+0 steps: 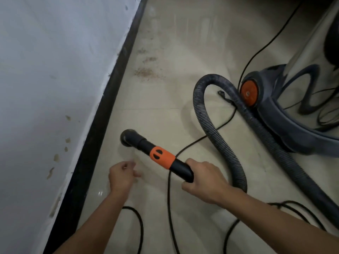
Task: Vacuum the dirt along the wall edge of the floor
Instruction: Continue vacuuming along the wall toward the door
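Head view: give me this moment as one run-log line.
right hand: grips vacuum wand | left hand: free, holds nothing | nozzle: near baseboard | dirt: ahead along wall, not yet reached

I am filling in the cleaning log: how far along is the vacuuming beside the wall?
Done: floor around the nozzle looks clean. In hand: the right hand grips the wand, nozzle beside the baseboard; the left hand holds nothing. Left: brown dirt farther along the wall.
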`<state>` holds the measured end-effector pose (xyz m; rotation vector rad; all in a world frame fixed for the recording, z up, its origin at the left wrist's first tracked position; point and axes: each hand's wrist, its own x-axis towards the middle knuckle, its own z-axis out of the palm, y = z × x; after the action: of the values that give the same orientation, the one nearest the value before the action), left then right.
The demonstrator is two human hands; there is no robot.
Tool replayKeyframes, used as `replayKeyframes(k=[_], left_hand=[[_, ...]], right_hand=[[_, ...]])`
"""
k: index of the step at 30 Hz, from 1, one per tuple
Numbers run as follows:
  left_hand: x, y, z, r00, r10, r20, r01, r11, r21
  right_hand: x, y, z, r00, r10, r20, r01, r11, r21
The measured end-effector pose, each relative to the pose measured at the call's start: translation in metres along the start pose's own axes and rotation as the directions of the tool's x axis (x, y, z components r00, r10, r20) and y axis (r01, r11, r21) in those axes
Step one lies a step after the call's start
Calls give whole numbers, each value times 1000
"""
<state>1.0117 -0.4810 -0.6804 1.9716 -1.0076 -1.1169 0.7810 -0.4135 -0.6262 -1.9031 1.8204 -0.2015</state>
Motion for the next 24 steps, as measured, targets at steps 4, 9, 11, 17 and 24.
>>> replayKeyframes(k=[4,9,11,17,24], left_hand=[[11,48,23,932,-255,258,358,760,-542],[-21,100,40,864,-355,356,500,533,-682],[-44,119,39,842,-420,339,536,571,-622],[-121,186,12,890,-445,100,444,795,-413],[-225,339,-21,945,-302,128,317,941,-120]], right_hand=[[19,-11,10,996,-91,16,90,996,22],[12,-9,-12,985,-36,170,18,994,106],[-11,-4,-32,960,-3,282,-31,993,116],[-105,18,-136,870,247,427,-323,940,114],[-191,22,-324,807,533,255,-575,807,132]])
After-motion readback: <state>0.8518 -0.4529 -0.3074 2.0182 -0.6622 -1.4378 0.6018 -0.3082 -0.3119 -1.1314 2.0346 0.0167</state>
